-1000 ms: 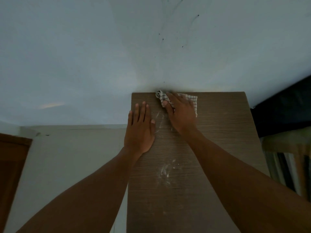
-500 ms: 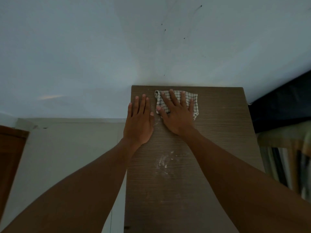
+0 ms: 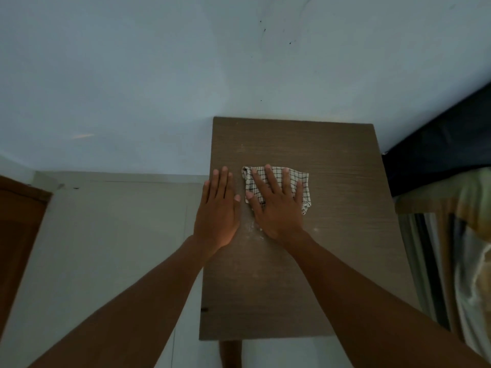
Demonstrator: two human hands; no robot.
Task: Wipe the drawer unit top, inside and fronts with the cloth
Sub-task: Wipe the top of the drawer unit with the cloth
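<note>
One cloth (image 3: 303, 179), white with a thin dark grid, lies crumpled flat on the brown wood-grain surface (image 3: 340, 256) of the drawer unit, left of its middle. The right hand (image 3: 276, 208) presses on it, fingers spread straight. The left hand (image 3: 216, 211) lies flat, fingers together, at the surface's left edge, just beside the cloth. Pale dusty smears (image 3: 253, 229) show between the two hands.

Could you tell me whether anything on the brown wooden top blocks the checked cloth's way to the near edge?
Nothing visible does. The right hand presses the white checked cloth flat on the brown wooden drawer unit top; only faint white dust lies nearer. The left hand rests beside it.
</note>
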